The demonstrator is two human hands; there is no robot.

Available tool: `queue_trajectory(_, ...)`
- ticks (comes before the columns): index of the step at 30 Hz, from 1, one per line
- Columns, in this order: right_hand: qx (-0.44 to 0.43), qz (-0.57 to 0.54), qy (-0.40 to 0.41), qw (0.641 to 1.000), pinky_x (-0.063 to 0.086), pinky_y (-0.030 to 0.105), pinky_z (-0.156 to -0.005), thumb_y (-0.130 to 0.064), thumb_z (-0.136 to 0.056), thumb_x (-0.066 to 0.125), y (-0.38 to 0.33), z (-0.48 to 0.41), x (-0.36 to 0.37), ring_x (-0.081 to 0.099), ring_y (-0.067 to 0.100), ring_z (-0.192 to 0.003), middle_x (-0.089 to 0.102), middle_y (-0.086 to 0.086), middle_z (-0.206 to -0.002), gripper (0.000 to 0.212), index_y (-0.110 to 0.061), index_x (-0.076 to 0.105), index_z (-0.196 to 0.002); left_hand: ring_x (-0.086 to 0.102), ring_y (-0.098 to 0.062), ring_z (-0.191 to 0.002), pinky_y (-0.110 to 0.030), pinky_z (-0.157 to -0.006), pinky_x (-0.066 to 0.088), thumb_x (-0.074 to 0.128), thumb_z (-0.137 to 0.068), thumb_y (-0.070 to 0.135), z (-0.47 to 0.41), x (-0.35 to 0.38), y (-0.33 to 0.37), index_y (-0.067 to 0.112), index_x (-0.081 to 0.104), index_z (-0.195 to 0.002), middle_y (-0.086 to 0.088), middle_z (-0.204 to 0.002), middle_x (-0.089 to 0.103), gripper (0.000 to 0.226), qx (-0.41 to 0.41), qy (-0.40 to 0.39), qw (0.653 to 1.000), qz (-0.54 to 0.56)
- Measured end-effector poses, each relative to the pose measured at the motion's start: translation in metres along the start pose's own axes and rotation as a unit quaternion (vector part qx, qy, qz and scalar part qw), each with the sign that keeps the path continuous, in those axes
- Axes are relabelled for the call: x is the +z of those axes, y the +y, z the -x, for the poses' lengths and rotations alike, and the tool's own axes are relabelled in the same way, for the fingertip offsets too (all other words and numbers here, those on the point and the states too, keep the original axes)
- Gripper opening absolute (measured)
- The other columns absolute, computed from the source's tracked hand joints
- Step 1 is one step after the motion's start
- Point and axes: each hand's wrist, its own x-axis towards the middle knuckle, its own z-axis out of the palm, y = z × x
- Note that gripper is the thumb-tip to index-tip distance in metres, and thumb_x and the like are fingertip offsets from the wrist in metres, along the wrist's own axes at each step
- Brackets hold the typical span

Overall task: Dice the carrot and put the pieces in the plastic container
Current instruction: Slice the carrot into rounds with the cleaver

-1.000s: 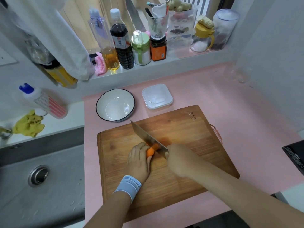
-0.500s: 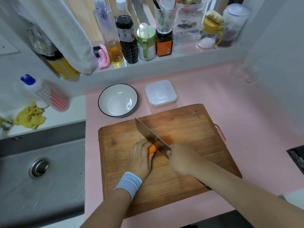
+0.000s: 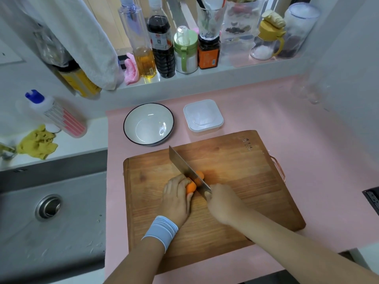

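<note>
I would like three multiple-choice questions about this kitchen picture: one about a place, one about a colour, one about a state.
1. Where is the plastic container? A) in the sink B) on the counter, right of the bowl C) on the shelf
2. What colour is the wristband? A) red B) light blue C) black
3. What is the knife doing? A) lying flat B) hanging up C) cutting the carrot
Answers: 1 B, it stands behind the cutting board; 2 B, pale blue on the left wrist; 3 C, the right hand holds it across the carrot, which the left hand grips.
</note>
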Motion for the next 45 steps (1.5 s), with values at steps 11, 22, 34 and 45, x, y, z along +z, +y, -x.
queue_trajectory(11,-0.037,-0.089,0.002,0.995,0.039,0.033,-0.064,-0.032,-0.105,0.041,0.008,0.016,-0.021,0.052,0.016,-0.069,0.057,0.000,-0.075,0.036,-0.018,0.053,-0.074,0.047,-0.019,-0.108,-0.031,-0.098,0.037,0.048,-0.092,0.034,-0.004,-0.016,0.010,0.022,0.047,-0.120,0.001,-0.124,0.045,0.030,-0.022,-0.038,0.999,-0.026)
queue_trajectory(22,-0.113,0.071,0.149,0.980,0.048,0.040,-0.088,-0.032,-0.103,0.040,0.066,-0.001,-0.046,0.059,0.029,-0.109,0.062,0.007,-0.120,0.042,-0.019,0.046,-0.142,0.056,-0.022,-0.099,-0.033,-0.087,0.036,0.055,-0.082,0.052,-0.053,-0.037,0.036,0.025,0.056,-0.108,0.005,-0.107,0.058,0.037,-0.054,-0.105,0.984,-0.132)
queue_trajectory(34,-0.155,0.142,0.144,0.967,0.052,0.042,-0.073,-0.020,-0.098,0.054,0.092,-0.036,-0.028,0.056,0.025,-0.093,0.055,0.002,-0.107,0.024,-0.022,0.046,-0.121,0.052,-0.023,-0.118,-0.037,-0.104,0.032,0.054,-0.086,0.045,-0.092,-0.006,0.056,0.026,0.061,-0.113,0.001,-0.122,0.060,0.034,-0.121,-0.278,0.909,-0.287)
queue_trajectory(45,-0.142,0.244,0.169,0.944,0.040,0.039,-0.092,-0.025,-0.096,0.049,0.030,-0.037,-0.037,0.054,0.027,-0.115,0.055,0.006,-0.125,0.040,-0.020,0.048,-0.135,0.059,-0.013,-0.082,-0.026,-0.073,0.046,0.069,-0.084,0.024,-0.098,-0.047,0.035,0.025,0.061,-0.078,0.010,-0.080,0.064,0.010,-0.286,-0.175,0.941,0.040)
